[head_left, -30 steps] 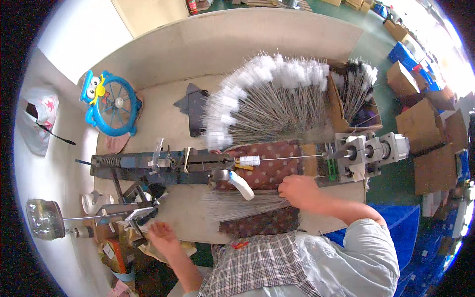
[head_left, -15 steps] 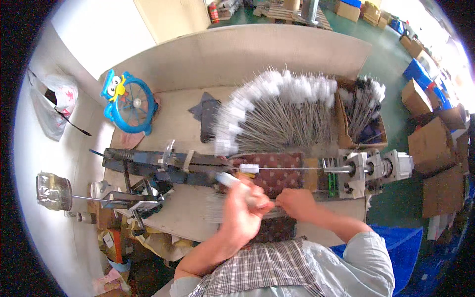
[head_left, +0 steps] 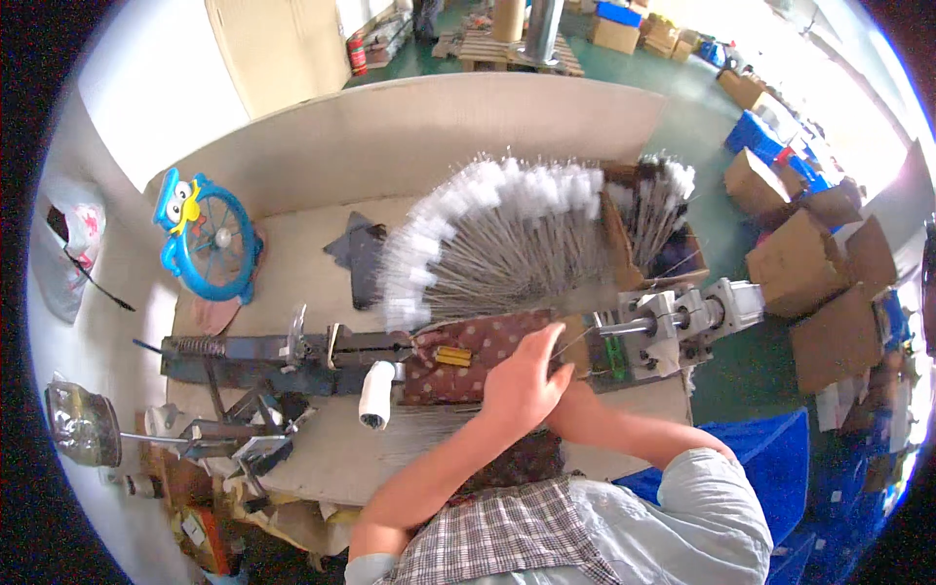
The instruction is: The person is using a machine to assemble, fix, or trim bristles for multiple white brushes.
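Observation:
My left hand (head_left: 525, 382) reaches across the spotted brown cloth (head_left: 478, 336), fingers closed at a thin wire (head_left: 577, 340) that slants toward the metal chuck (head_left: 639, 326) on the right. My right hand (head_left: 573, 408) is just beside it, nearer to me; my left hand covers its fingers. A yellow piece (head_left: 452, 356) rests on the cloth. Left of the cloth, a white-wrapped lever handle (head_left: 376, 396) stands free, no hand on it, by the dark clamping bar (head_left: 375, 348). No brush head shows in the clamp; my hands may hide one.
Behind the cloth lies a fanned pile of white-tipped wire brushes (head_left: 497, 229). A cardboard box (head_left: 612, 229) holds more brushes to its right. A blue toy-like fan (head_left: 210, 239) stands at the back left. Near the front edge lie loose wires (head_left: 419, 436). A blue bin (head_left: 760, 468) is at right.
My left hand has let go of the white handle and moved right, next to my right hand. The white brush head and straight wire over the cloth no longer show. The view has shifted.

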A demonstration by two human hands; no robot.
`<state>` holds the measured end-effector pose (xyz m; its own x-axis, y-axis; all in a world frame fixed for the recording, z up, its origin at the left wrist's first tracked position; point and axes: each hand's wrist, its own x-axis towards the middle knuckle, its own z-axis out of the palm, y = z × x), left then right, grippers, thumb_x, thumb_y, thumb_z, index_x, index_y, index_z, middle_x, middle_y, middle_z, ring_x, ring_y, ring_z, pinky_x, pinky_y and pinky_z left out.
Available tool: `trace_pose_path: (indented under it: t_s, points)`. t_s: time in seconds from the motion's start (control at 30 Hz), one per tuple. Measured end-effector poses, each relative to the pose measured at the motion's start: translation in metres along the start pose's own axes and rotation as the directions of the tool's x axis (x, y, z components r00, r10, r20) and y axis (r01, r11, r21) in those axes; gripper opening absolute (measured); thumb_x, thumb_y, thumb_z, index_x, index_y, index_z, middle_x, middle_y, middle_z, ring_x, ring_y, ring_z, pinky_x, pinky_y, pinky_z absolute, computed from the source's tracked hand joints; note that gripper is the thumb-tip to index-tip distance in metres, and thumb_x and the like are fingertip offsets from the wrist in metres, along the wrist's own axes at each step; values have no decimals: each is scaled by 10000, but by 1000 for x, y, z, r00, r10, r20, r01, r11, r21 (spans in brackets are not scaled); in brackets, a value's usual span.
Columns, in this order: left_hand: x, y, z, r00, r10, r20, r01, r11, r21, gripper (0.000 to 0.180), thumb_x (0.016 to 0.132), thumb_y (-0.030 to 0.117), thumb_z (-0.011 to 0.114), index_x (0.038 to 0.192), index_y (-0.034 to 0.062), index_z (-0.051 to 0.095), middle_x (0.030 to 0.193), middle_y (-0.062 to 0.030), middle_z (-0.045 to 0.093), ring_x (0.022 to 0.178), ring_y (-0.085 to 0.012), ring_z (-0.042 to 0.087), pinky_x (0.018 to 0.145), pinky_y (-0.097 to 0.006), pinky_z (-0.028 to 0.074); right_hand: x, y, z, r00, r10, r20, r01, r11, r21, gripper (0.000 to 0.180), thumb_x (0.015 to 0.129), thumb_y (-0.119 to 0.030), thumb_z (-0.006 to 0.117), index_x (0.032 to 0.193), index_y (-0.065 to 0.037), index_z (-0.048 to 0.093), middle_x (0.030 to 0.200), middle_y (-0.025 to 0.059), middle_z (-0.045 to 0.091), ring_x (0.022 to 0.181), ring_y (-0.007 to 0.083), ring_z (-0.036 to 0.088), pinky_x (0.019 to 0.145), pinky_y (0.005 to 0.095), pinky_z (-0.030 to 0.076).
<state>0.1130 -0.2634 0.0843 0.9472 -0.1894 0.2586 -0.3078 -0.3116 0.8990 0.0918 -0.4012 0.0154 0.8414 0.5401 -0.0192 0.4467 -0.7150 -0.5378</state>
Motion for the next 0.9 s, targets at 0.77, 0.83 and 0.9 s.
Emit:
trace_pose_path:
  t_s: [0.77,0.83,0.9]
  points:
    - [-36,46,-59,813,577,71,-487,610,625,212,676,1,633,888,14,633,940,-86,627,759,-213,598,686,-338,474,63,25,-160,958,-74,275,103,991,-91,186,767,-270,620,894,-160,700,789,108,643,746,272,611,681,394,474]
    - [-57,30,-64,873,487,8,-383,677,629,212,675,-6,631,886,11,632,919,-85,636,746,-221,603,676,-340,477,66,21,-162,951,-140,274,165,984,-71,172,754,-278,621,857,-165,699,771,93,640,744,271,606,672,394,475]
    - [-73,19,-68,947,300,-116,-182,796,577,202,699,-16,629,901,1,632,851,-99,653,719,-222,614,660,-325,483,74,12,-159,941,-197,273,220,974,-56,160,742,-286,622,821,-169,699,753,77,637,743,270,601,662,394,477]
